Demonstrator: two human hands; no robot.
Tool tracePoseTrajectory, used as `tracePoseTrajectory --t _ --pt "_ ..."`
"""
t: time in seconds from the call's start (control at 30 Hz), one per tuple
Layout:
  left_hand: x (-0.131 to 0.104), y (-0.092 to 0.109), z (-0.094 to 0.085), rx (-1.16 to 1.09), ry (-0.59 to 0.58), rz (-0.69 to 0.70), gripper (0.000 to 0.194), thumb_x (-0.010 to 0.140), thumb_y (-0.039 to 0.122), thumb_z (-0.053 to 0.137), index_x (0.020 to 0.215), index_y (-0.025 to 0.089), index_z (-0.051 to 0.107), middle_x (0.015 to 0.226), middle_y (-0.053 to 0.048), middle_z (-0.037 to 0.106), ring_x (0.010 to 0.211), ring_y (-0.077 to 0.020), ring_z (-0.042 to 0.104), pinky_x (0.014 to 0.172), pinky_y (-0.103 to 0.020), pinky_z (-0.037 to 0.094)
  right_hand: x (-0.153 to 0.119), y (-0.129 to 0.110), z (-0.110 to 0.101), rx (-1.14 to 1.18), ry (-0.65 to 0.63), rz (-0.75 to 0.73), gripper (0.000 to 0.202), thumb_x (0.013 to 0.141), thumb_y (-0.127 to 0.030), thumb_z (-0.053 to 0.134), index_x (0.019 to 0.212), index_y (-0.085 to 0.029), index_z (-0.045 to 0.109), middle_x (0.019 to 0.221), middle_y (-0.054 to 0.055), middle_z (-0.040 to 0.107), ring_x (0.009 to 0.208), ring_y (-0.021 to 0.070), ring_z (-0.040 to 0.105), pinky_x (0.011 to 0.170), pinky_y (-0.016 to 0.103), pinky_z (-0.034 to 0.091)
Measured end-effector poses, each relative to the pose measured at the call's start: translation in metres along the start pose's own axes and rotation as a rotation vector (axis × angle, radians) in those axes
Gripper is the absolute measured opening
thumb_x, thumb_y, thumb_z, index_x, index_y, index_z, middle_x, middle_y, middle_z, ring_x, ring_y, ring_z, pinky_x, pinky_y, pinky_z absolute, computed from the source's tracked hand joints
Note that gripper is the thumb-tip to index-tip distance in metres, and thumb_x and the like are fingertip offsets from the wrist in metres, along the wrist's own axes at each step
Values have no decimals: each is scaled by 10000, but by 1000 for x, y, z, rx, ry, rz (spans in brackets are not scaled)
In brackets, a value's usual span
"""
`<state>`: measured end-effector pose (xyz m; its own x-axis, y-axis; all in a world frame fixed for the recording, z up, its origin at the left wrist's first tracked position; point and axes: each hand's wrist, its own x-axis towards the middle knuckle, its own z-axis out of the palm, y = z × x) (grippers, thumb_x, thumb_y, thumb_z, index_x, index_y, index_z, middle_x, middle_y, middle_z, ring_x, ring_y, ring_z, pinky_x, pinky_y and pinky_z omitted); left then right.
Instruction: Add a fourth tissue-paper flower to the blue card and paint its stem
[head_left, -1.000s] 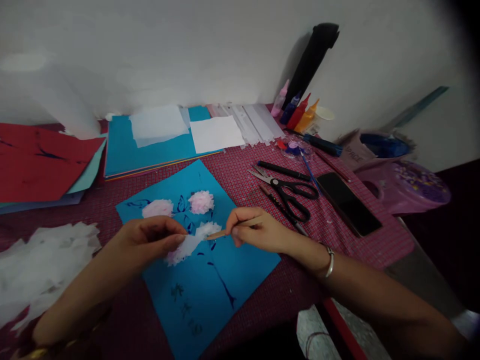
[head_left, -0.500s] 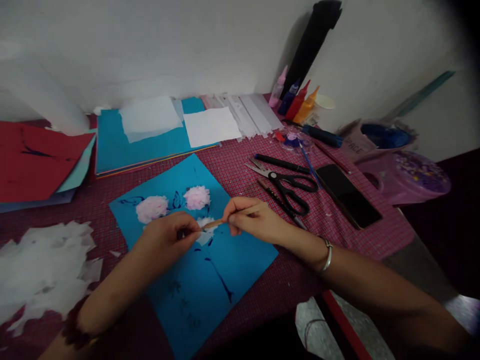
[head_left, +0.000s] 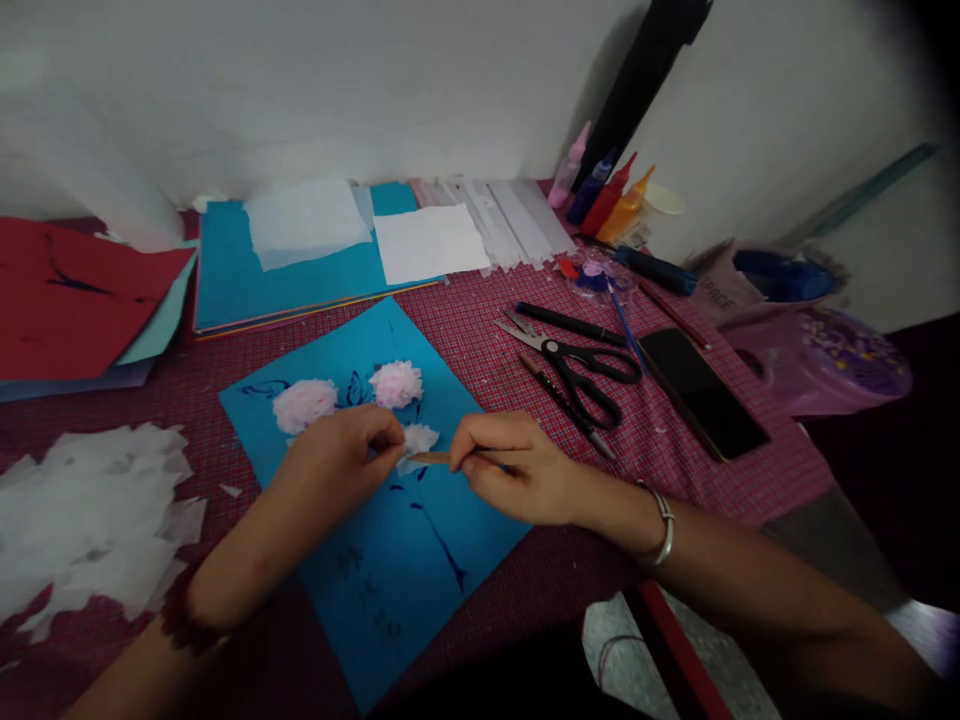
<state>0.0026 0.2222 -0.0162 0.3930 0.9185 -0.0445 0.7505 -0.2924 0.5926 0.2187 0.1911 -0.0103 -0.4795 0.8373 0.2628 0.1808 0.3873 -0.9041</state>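
A blue sheet of paper (head_left: 352, 610) lies at a slant on the table, with dark painted lines and two fluffy pink-white paper flowers (head_left: 306, 404) on it. Below them is a smaller tuft of white tissue paper (head_left: 421, 438). My left hand (head_left: 352, 445) is closed in a pinch at the left edge of this tuft, its fingertips on a bit of the white tissue paper. From the right, my right hand (head_left: 517, 465) grips a thin tan wooden stick (head_left: 433, 458); its tip touches the tuft close to my left fingertips. The stick's rear part is hidden in the hand.
Left of the sheet lies a heap of white tissue pieces (head_left: 90, 520). Scissors (head_left: 577, 365), pens and a phone (head_left: 701, 393) lie to the right. Paint bottles (head_left: 604, 200) stand behind, near the wall. Stacked coloured paper (head_left: 285, 290) sits at the back.
My right hand has shifted slightly right and down, and the stick now lies flatter. My left hand has moved up a little in the view, showing more of the white tuft.
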Motion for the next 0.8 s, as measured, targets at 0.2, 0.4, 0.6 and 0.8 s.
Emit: tracePoseTrajectory --t 0.2,0.4,0.6,0.8 --pt "0 -1 3 21 -7 18 115 715 255 557 616 247 613 641 -6 642 595 -180 567 540 -274 351 0 4 1 -43 -15 -19 151 738 -69 461 736 -183 561 624 -40 529 527 72 469 514 203 359" --pt "-2 3 -17 -4 158 20 191 787 410 573 794 241 661 713 3 649 617 -170 558 587 -288 394 -1 6 1 -73 -11 -26 147 743 -76 459 732 -183 558 642 -39 549 539 71 488 513 193 363" --pt "-5 -3 -30 25 209 -80 186 807 415 578 826 246 652 743 29 649 638 -152 570 622 -273 416 0 3 2 -136 -6 8 142 746 -87 446 716 -173 555 632 -34 559 548 75 508 522 193 366" --pt "-16 -8 -40 -15 236 -122 145 780 398 624 833 272 671 757 34 672 661 -165 597 601 -263 418 2 1 6 -35 19 160 141 751 -104 425 704 -182 531 556 -55 495 491 75 442 477 196 329"
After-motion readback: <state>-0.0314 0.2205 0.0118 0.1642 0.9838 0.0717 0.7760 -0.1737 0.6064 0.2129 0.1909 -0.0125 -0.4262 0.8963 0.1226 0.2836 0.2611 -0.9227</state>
